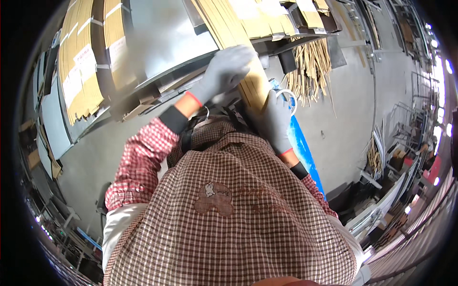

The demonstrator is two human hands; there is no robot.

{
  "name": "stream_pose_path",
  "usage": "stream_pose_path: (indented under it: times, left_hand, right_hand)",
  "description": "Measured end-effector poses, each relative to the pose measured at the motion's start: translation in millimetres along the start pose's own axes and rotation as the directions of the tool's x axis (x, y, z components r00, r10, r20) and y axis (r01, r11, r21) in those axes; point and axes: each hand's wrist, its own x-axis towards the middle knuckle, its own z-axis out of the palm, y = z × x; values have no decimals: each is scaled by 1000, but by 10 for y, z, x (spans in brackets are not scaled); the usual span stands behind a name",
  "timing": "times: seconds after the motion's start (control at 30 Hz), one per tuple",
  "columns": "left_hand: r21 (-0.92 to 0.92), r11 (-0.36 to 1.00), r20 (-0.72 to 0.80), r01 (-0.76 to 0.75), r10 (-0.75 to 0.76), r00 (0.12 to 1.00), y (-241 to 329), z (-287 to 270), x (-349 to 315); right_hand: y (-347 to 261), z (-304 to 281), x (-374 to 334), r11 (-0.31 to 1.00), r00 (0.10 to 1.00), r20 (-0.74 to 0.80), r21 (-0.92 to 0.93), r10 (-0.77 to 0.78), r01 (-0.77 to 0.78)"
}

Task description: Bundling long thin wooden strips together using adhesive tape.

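A long bundle of tan strips (255, 86) runs from the table toward my apron. My right hand (276, 121), in a grey glove, is wrapped round the near end of it, its thumb side up. Against that hand sits a roll of tape (289, 99) with a pale ring; whether the hand also holds it I cannot tell. Across the bundle's left edge lies my left hand (224, 69), also gloved in grey. Its fingers are curled closed, and what is in them, if anything, is hidden.
The table (167, 52) ahead carries taped bundles of tan strips (81, 66) at left and more bundles (267, 19) at right. Loose thin strips (310, 66) hang below its right side. A blue surface (305, 152) lies beside my right forearm. Racks stand farther right.
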Motion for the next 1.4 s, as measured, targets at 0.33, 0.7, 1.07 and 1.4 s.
stream_pose_path:
  times: [0.33,0.7,1.07,1.4]
  left_hand:
    - [178,787,262,-590,540,799,-495,317,381]
    - [205,857,402,-473,367,839,-347,283,465]
    - [-266,940,-396,214,-309,864,-160,792,-190]
    - [-383,816,-310,433,-556,771,-116,1107,-305]
  right_hand:
    - [307,157,380,824,984,140,541,109,-168]
    - [478,222,940,856,942,336,494,-22,-156]
    - [539,223,1100,738,942,319,659,-100,-146]
    - [574,300,1149,877,949,212,467,-234,112]
